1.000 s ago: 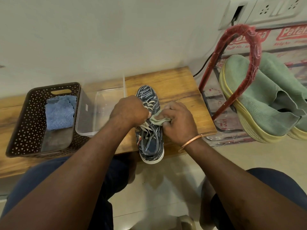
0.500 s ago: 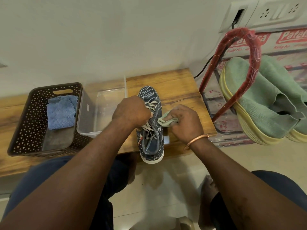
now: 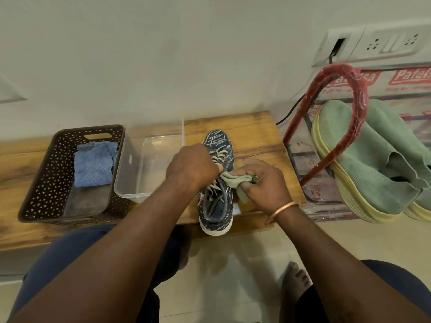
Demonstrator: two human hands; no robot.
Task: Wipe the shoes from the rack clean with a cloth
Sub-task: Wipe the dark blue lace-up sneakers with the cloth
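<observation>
A dark blue patterned sneaker point(image 3: 218, 141) with pale laces lies on the wooden bench point(image 3: 256, 136), toe toward the wall, heel past the front edge. My left hand point(image 3: 191, 166) grips its left side over the laces. My right hand point(image 3: 263, 183) is closed on a pale green cloth point(image 3: 235, 180) pressed against the shoe's right side near the opening. A pair of green slip-on shoes point(image 3: 373, 164) with yellow soles sits on the red-framed rack point(image 3: 356, 89) at the right.
A clear plastic tub point(image 3: 130, 183) stands left of the sneaker. Beside it a brown perforated basket point(image 3: 46, 178) holds a folded blue cloth point(image 3: 93, 162). A black cable point(image 3: 291, 110) runs from the wall socket behind the bench. My knees and a bare foot are below.
My right hand has drawn the cloth back along the shoe's right side toward the heel and opened it out a little. My left hand has held the shoe still.
</observation>
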